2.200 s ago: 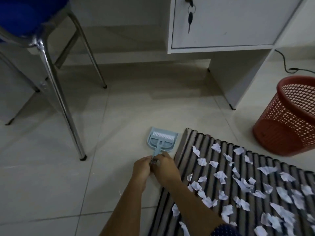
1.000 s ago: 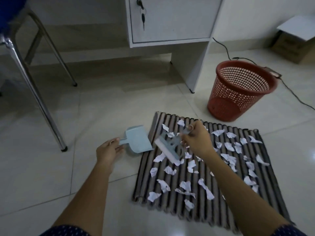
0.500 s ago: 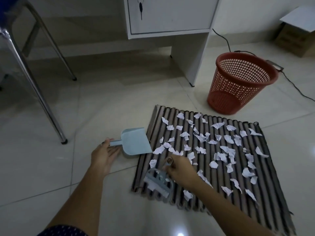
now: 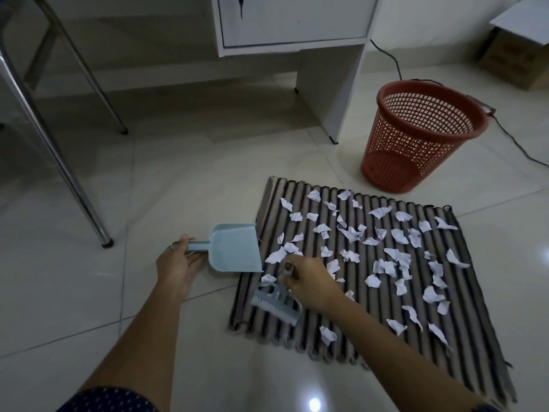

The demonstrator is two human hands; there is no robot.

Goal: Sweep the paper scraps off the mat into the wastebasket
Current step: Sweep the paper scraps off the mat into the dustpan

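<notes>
A striped mat [image 4: 463, 352] lies on the tiled floor, strewn with several white paper scraps [image 4: 395, 257]. My left hand [image 4: 178, 263] holds the handle of a light blue dustpan [image 4: 234, 248], whose mouth meets the mat's left edge. My right hand [image 4: 309, 282] grips a small light blue brush [image 4: 276, 304] over the mat's near left corner, bristles down on the mat. The red mesh wastebasket [image 4: 416, 135] stands upright on the floor beyond the mat's far right side.
A white desk cabinet [image 4: 297, 25] with its side panel [image 4: 329, 84] stands behind the mat. Chrome chair legs [image 4: 59, 162] rise at the left. A black cable [image 4: 517, 144] runs past the basket, and a cardboard box [image 4: 517, 58] sits at the far right.
Both hands first held the joined set; then they separated the brush from the pan. My right hand carried the brush from the mat's far left down to its near left corner, and the dustpan reached the edge.
</notes>
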